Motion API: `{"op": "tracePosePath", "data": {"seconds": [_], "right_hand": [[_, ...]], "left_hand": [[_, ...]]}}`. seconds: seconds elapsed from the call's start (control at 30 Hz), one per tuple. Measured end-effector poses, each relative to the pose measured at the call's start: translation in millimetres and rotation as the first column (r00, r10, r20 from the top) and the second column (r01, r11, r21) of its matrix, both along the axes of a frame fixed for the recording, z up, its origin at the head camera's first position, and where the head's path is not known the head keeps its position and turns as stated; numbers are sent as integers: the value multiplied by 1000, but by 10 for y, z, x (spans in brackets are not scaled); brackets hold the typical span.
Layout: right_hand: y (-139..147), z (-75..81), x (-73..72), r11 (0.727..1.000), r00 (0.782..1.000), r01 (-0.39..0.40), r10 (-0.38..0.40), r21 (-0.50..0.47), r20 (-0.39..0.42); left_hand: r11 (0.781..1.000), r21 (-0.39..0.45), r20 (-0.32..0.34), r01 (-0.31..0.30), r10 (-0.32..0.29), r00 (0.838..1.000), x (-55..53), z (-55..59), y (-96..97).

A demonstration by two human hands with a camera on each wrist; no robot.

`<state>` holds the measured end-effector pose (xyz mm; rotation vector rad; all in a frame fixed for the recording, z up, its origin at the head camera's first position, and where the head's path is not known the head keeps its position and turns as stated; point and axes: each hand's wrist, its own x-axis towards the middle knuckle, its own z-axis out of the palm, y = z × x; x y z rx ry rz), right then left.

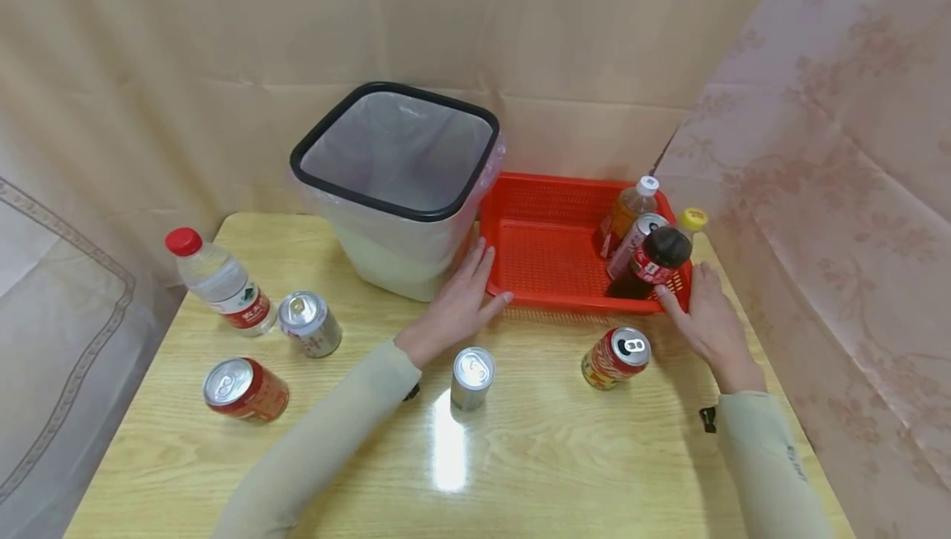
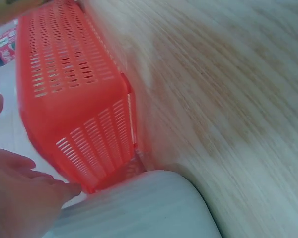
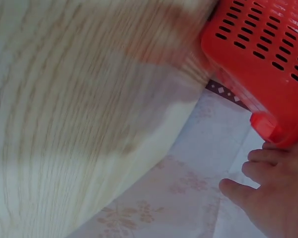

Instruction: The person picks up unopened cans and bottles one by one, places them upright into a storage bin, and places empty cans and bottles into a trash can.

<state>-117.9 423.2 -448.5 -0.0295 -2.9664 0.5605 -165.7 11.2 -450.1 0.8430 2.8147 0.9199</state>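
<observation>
Basket (image 1: 546, 267), red and slotted, sits at the far right of the table (image 1: 557, 465), between our two hands. Its right end lies near the table's right edge, and its left end is just beside the bin (image 1: 379, 246), which has a black rim and a clear liner.

Our left hand (image 1: 456, 304) is wide, fingers nearly straight along the basket's left end, thumb spread toward the near side. It grips nothing; how firmly the fingers touch the plastic, we cannot tell. Our right hand (image 1: 706, 316) is at the near right corner, also wide, its thumb at the near rim and its fingers outside the right end. In the right wrist view those fingers reach out loosely below the corner; we cannot tell how hard they press.

At the right inside the basket we see a white-capped bottle (image 1: 627, 213), a pink can (image 1: 635, 246) and a cola bottle (image 1: 646, 267) close together. A yellow-capped bottle (image 1: 694, 220) is mostly hidden behind the cola.

Nearer us, a red-and-yellow can (image 1: 615, 359) stands left of our right wrist, and a silver can (image 1: 472, 380) stands right of our left wrist. At the left of the table are a red-capped bottle (image 1: 234, 287), a pale can (image 1: 312, 328) just beside it, and a red can (image 1: 248, 393) nearer us.
</observation>
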Motion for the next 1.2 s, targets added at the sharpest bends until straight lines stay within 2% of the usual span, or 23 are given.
{"op": "tracePosePath", "data": {"seconds": [0.13, 0.33, 0.4, 0.53, 0.6, 0.67, 0.7, 0.77, 0.87, 1.0, 1.1, 1.2], "right_hand": [[-28, -14, 14, 1000, 999, 6, -5, -24, 45], [-27, -42, 25, 999, 999, 4, -2, -43, 53], [-22, -51, 22, 999, 999, 2, 0, -48, 48], [-19, -63, 15, 998, 999, 3, -1, -55, 45], [-19, -71, 11, 998, 999, 5, -2, -58, 42], [-18, -76, 7, 998, 999, 7, -4, -61, 41], [-18, -78, 5, 998, 999, 7, -5, -61, 41], [-18, -72, 10, 998, 999, 11, -9, -63, 45], [-25, -61, 18, 997, 998, 18, -14, -71, 55], [-32, -64, 24, 997, 998, 20, -15, -81, 60], [-29, -74, 21, 996, 999, 14, -10, -84, 47], [-29, -78, 17, 996, 999, 8, -5, -87, 38]], "left_hand": [[991, 130, 43, 28, -34, 998, 61, 20, -111], [954, 299, 135, 15, -58, 989, 218, 109, -298], [931, 362, 126, 35, -86, 988, 267, 120, -353], [863, 489, 80, 125, -187, 979, 348, 100, -463], [824, 537, 60, 182, -253, 966, 382, 86, -513], [794, 566, 62, 221, -309, 949, 412, 69, -554], [782, 576, 68, 238, -336, 940, 427, 58, -571], [772, 579, 91, 261, -380, 920, 456, 44, -595], [784, 548, 136, 291, -427, 894, 498, 15, -618], [826, 469, 226, 311, -453, 862, 558, -16, -630], [853, 413, 282, 318, -452, 847, 591, -44, -617], [865, 382, 299, 326, -449, 842, 608, -85, -594]]}}
